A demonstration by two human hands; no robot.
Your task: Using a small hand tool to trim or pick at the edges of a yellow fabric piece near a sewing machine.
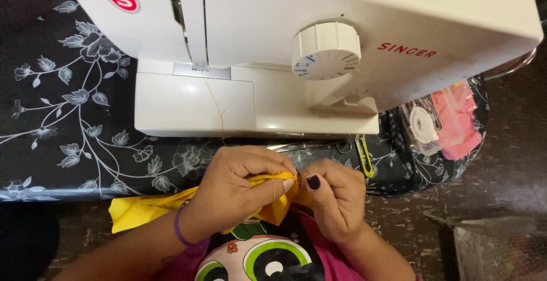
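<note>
A white sewing machine (256,47) stands on the table (62,116), back from its near edge. Just off that edge, yellow fabric (139,207) trails leftward from both hands. The left hand (239,187) is curled knuckles-up, fingers pinching the fabric's folded end; the right hand (336,198), fingertips pressed together, pinches the same fold, touching the left.

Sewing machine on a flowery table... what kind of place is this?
Probably a home sewing corner. A white sewing machine sits on a black flowered tablecloth, both hands pinch yellow fabric, and a clear box of sewing bits lies beside the machine.
</note>
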